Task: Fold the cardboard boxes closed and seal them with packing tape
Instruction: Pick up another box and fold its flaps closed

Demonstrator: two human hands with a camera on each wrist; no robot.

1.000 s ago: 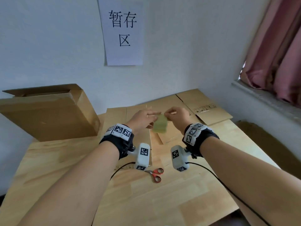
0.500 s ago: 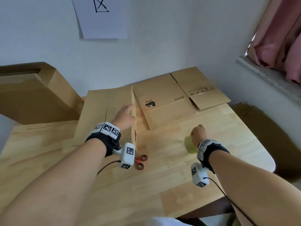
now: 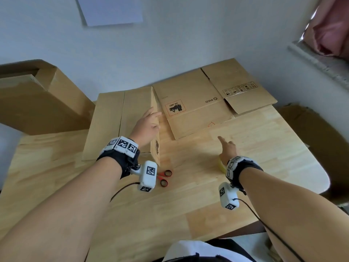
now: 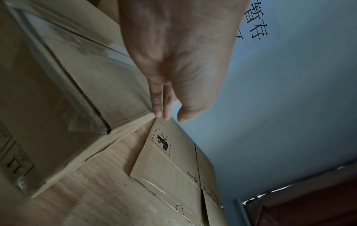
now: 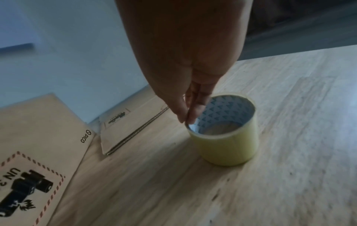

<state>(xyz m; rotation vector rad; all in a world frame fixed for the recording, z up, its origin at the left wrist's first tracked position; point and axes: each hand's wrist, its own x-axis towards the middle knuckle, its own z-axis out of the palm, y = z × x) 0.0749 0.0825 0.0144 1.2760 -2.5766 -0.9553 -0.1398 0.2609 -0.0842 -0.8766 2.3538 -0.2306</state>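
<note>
Wooden table (image 3: 170, 214), taped brown box (image 3: 120, 121) under flat left hand (image 3: 146, 127), yellowish tape roll (image 5: 226, 130) seemingly touched by relaxed right hand (image 5: 185, 61).

Red-handled scissors (image 3: 164, 177) lie on the wooden tabletop (image 3: 188, 214), toward its near-left part. White paper sheet (image 3: 111, 10) with dark printed characters on the wall behind the far edge. Pink curtain (image 3: 328, 29) above grey sill (image 3: 319, 63), beyond the far-right corner.
</note>
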